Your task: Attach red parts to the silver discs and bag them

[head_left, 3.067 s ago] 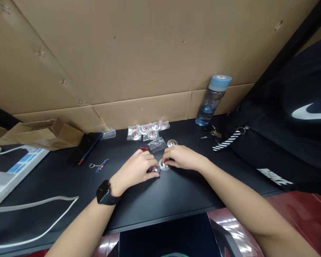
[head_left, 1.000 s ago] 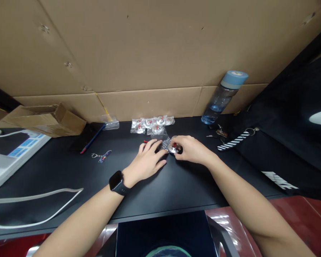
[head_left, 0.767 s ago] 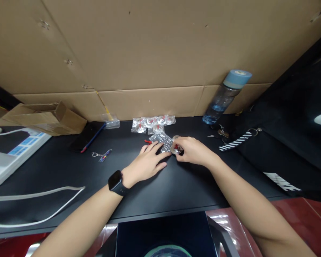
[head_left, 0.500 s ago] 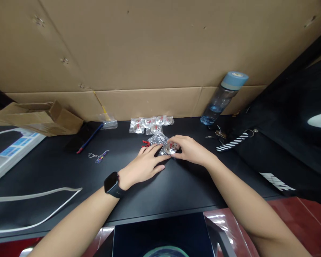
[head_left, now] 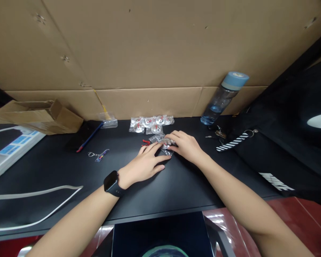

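My left hand (head_left: 143, 165) lies on the black desk (head_left: 176, 185) with its fingers stretched out, fingertips resting on a small clear plastic bag (head_left: 160, 140). My right hand (head_left: 186, 145) is beside it, fingers curled around a round silver disc (head_left: 166, 143) with a red centre, pressed at the bag's mouth. Just behind, a row of several bagged silver discs (head_left: 150, 124) lies near the cardboard wall. A loose red piece (head_left: 145, 142) sits left of the bag. A black watch is on my left wrist.
A blue-capped water bottle (head_left: 221, 98) stands at the back right beside keys on a striped strap (head_left: 231, 144) and a black bag (head_left: 289, 135). A keychain (head_left: 98, 155), pen (head_left: 88, 138), cardboard box (head_left: 40, 116) and white cable (head_left: 34, 200) lie to the left.
My right hand has brought the silver disc from the right onto the plastic bag, moving slightly left and away. My left hand stays flat, holding the bag down.
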The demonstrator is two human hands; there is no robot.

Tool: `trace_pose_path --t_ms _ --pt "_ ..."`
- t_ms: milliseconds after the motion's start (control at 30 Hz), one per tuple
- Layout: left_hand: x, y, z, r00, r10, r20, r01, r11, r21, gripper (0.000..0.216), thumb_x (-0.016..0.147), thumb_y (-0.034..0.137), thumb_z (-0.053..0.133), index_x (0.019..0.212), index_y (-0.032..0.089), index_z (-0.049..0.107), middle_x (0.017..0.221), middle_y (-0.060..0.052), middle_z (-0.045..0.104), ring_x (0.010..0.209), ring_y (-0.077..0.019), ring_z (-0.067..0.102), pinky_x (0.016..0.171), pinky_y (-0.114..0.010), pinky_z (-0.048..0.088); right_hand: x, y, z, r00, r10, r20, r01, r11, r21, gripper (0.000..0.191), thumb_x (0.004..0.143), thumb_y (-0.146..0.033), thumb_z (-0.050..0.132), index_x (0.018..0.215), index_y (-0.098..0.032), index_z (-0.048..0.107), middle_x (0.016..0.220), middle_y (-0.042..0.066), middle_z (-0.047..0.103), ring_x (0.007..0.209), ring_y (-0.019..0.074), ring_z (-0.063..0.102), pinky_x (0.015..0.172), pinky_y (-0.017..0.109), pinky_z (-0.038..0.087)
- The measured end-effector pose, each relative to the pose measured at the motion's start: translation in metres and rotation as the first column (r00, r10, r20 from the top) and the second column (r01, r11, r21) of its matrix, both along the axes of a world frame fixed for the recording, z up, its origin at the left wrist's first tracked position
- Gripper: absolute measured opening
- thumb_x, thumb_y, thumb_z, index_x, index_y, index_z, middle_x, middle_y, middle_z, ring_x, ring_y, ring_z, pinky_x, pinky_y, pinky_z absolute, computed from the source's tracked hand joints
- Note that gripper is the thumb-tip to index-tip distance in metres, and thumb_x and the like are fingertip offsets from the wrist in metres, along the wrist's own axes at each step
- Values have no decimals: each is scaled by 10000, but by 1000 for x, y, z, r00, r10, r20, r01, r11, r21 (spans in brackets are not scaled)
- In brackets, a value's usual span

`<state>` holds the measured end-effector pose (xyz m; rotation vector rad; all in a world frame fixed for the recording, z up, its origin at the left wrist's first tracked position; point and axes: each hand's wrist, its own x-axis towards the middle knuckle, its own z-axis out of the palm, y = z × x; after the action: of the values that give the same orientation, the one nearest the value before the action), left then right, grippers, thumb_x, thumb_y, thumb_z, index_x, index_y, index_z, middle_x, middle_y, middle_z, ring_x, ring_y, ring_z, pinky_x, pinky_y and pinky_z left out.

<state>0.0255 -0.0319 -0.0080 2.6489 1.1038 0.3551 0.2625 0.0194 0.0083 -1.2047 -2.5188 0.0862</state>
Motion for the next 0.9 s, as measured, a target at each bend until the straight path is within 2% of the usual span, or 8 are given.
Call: trace_pose_path --t_ms 167,333,433,533,600,667,800,900 --pt "0 0 -2 1000 8 18 -8 1000 6 436 978 354 595 1410 416 580 1668 -70 276 1522 -366 255 1159 -611 315 -4 11 -10 998 -56 11 55 991 121 305 941 -408 669 1205 -259 640 1184 90 673 993 263 572 779 365 498" --pt "0 2 -2 999 -1 51 1 1000 10 383 964 347 614 1343 393 648 1627 -66 358 1504 -366 282 1166 -598 304 -16 14 -16 996 -79 -40 84 987 137 241 994 -264 558 1217 -242 647 1216 118 654 1054 275 551 886 395 485" --pt "2 2 5 997 0 83 -3 999 36 243 957 318 606 1156 336 744 1522 -67 488 1469 -352 333 1158 -573 304 -13 13 -10 989 86 -118 -83 996 26 287 950 -268 618 1235 -249 643 1249 107 628 1096 268 558 949 402 483" --pt "2 4 14 992 43 116 -52 996 77 201 886 161 588 991 266 722 1362 -65 605 1390 -316 429 1098 -504 357 1 14 -2 928 261 -265 -293 952 -86 330 933 -324 644 1257 -262 633 1262 89 616 1147 260 569 1016 420 470" --pt "1 6 16 989 94 118 -108 987 117 326 814 46 540 1032 248 674 1287 -70 640 1325 -292 485 1041 -463 379 11 17 2 920 242 -308 -283 954 -98 257 993 -257 522 1215 -254 651 1226 86 630 1131 246 577 1027 421 461" --pt "0 9 15 985 141 101 -157 973 172 440 800 4 507 1145 247 632 1260 -84 653 1286 -289 508 999 -450 374 18 21 1 938 200 -283 -231 969 -81 278 989 -166 462 1164 -237 667 1213 92 633 1107 241 573 1026 418 455" --pt "0 15 8 977 193 93 -209 953 220 403 877 97 574 1246 257 589 1237 -101 678 1245 -311 529 956 -447 345 17 24 -6 953 214 -216 -233 970 -67 267 852 -201 708 1116 -229 681 1259 102 603 1149 270 536 1034 440 448" --pt "0 19 4 965 220 142 -244 953 177 326 910 139 596 1209 269 591 1125 -66 731 1182 -276 576 951 -427 316 12 24 -12 949 232 -215 -250 966 -61 156 863 -271 743 1011 -234 712 1259 95 599 1177 269 521 1047 450 431"
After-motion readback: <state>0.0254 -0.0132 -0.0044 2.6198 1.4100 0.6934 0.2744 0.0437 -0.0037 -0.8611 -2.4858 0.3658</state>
